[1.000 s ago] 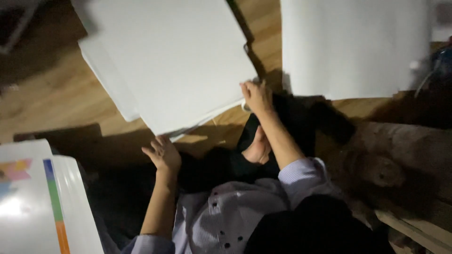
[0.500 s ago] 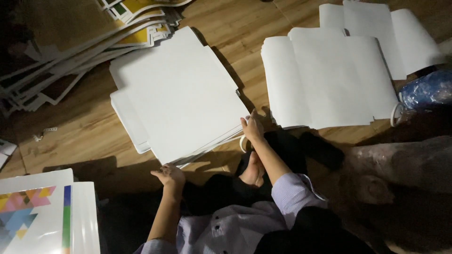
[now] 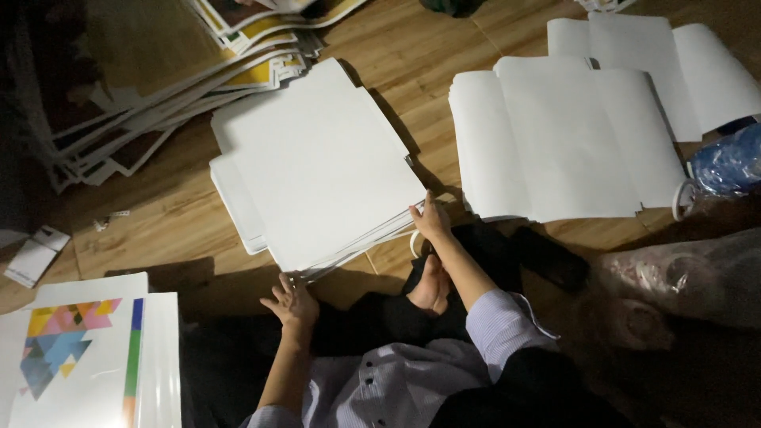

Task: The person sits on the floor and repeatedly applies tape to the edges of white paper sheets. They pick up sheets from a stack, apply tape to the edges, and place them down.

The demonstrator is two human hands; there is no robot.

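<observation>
A thick stack of white flat sheets [image 3: 317,166] lies on the wooden floor [image 3: 158,222] in front of me. My left hand [image 3: 292,301] rests against the stack's near corner, fingers spread. My right hand [image 3: 430,220] grips the stack's right near corner, fingers on its edge. Both forearms reach forward from a light striped shirt. I sit on the floor, with dark trousers and a bare foot [image 3: 432,287] below my right hand.
Rolled white sheets [image 3: 563,143] lie to the right, more behind them [image 3: 682,63]. Printed yellow-edged boards [image 3: 158,95] pile at the upper left. A sheet with coloured triangles [image 3: 79,357] sits at the lower left. A blue plastic bag [image 3: 725,166] and clear wrapping [image 3: 682,277] lie right.
The view has tilted up and back, revealing the printed boards and more rolled sheets. Both hands stay at the white stack's near corners, the left hand now touching its edge.
</observation>
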